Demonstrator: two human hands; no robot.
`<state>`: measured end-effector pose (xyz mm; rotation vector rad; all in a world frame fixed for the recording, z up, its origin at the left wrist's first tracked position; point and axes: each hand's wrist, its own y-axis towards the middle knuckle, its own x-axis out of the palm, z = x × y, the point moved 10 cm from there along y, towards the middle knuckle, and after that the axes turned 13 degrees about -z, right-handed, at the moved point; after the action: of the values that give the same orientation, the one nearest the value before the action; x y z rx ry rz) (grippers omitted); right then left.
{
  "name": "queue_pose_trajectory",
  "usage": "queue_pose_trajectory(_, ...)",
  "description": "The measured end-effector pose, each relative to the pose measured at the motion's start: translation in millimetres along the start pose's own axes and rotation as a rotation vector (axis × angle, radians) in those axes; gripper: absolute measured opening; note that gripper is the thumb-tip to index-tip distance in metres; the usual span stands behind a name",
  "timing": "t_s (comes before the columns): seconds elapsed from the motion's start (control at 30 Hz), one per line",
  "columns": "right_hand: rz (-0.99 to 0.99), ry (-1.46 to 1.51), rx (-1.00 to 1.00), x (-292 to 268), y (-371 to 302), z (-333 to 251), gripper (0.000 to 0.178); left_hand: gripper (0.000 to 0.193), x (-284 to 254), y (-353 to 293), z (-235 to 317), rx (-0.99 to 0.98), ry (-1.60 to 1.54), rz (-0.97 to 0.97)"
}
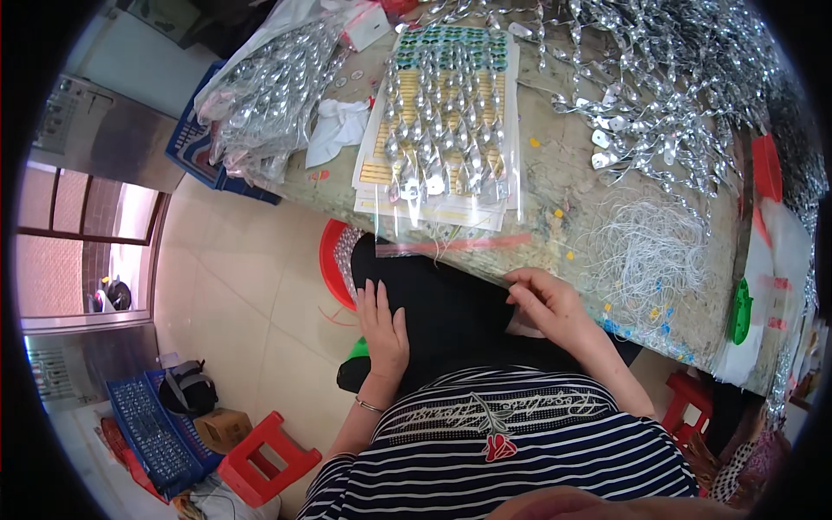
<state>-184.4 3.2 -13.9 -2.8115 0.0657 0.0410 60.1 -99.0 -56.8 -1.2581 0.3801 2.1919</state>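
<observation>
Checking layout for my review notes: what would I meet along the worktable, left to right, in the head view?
Translucent plastic bag of twisted silver strands → crumpled white tissue → clear red-edged plastic sleeve with silver strands → loose tangle of thin white thread → slim green plastic object.

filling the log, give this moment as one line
left hand: rests on black trousers | right hand: at edge of table | on table: silver strands, white thread tangle

The wide head view looks down over hands [382, 328] [557, 309] and table [555, 178].
</observation>
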Motion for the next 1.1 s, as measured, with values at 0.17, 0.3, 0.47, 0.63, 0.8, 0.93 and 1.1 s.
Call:
queue_pose_trajectory(0.17, -0.177, -0.272, -0.174, 29, 25, -21, 0.020, 0.054, 2, 11, -4, -0.060, 0.066, 0.034)
queue_pose_trajectory(0.3, -0.354, -0.495, -0.363, 70, 43, -23, 0.019, 0.055, 5, 15, -1, -0.053, 0.067, 0.053)
queue_pose_trajectory(0.47, -0.594, -0.600, -0.360, 112, 55, 10, 0.015, 0.055, 3, 19, 2, -0.041, 0.097, 0.077)
queue_pose_trajectory(0.63, -0.580, -0.581, -0.365, 111, 59, 34, 0.012, 0.054, 6, 20, 0, -0.070, 0.118, 0.068)
queue_pose_trajectory(0.8, -0.595, -0.654, -0.380, 118, 54, 39, 0.011, 0.054, 8, 21, -4, -0.060, 0.108, 0.080)
queue_pose_trajectory(0.93, -0.594, -0.714, -0.385, 118, 55, 39, 0.010, 0.054, 10, 25, -3, -0.057, 0.109, 0.074)
queue_pose_trajectory(1.1, -0.600, -0.802, -0.399, 119, 57, 33, 0.012, 0.055, 4, 25, -7, -0.057, 0.115, 0.093)
